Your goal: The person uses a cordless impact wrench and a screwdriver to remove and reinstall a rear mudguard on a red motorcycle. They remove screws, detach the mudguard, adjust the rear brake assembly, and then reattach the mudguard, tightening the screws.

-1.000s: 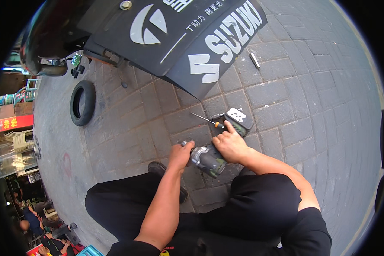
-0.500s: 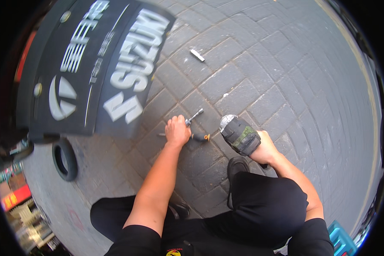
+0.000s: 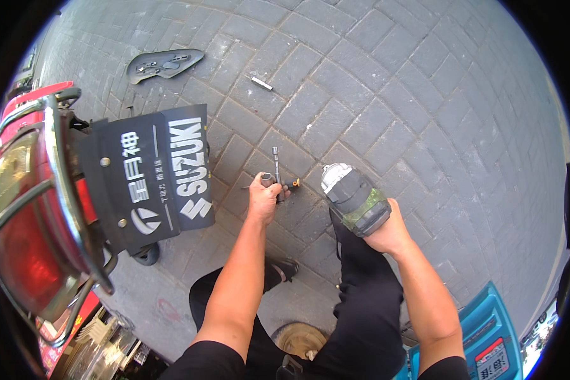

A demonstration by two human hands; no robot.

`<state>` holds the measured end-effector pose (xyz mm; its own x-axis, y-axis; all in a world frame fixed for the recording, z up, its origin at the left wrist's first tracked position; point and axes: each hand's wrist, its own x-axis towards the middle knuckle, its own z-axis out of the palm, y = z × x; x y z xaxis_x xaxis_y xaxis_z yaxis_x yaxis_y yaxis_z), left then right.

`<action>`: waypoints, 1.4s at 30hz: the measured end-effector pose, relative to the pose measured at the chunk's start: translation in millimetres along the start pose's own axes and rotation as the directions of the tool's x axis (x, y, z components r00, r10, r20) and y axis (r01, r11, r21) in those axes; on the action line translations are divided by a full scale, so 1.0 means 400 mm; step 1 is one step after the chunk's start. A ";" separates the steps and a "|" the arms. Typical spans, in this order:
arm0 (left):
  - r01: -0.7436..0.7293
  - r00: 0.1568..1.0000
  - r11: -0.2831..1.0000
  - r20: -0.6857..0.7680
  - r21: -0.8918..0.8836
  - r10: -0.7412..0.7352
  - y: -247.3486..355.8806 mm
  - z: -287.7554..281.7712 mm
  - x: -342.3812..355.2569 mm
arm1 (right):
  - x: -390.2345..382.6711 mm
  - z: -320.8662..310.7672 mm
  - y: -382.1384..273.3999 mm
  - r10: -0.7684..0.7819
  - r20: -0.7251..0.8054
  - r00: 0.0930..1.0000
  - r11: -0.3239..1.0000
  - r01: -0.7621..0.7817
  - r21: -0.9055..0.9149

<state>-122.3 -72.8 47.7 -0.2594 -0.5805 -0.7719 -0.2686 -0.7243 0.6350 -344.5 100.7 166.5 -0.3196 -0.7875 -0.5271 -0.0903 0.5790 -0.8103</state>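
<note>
My left hand (image 3: 261,201) is closed around a long thin socket extension bar (image 3: 276,166), which points away from me. A short, wide socket (image 3: 266,180) shows at the same fingers. Beside that hand is a dark handle with an orange end (image 3: 295,183); whether the hand also grips it I cannot tell. In my right hand (image 3: 390,232) is a black impact wrench (image 3: 354,199) with a silver nose and a green camouflage band. Its nose points away and to the left, apart from the left hand's tools. The right fingers are mostly hidden beneath the wrench body.
At the left stands a red motorcycle's rear, with a chrome rail (image 3: 60,171), red tail light (image 3: 35,266) and black mudflap (image 3: 149,177). A dark plastic cover (image 3: 164,64) and small pale bar (image 3: 260,83) lie on the paving. A teal case (image 3: 497,316) stands lower right.
My view has shifted, bringing more of the motorcycle into sight. The extension bar in my left hand has turned more upright, and the wide socket now shows. The wrench stays in my right hand.
</note>
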 end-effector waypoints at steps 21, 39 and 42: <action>0.060 0.942 0.964 -0.305 -0.260 -0.141 0.700 0.400 0.302 | 0.471 -0.535 -0.637 0.077 0.106 0.991 0.972 -0.051 -0.231; 0.182 0.702 0.954 -0.648 -0.240 -0.297 1.052 0.262 0.533 | 1.332 -0.215 -1.153 0.135 0.499 0.856 0.722 0.259 -0.641; 0.203 0.663 0.926 -0.651 -0.319 -0.370 1.054 0.205 0.576 | 1.434 -0.073 -1.137 0.148 0.494 0.857 0.655 0.290 -0.698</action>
<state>-371.3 -481.4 140.0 0.5316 -0.3588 -0.7672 -0.0051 -0.9072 0.4207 -514.3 -608.4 240.3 0.1789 -0.6934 -0.6980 -0.8102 0.2987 -0.5044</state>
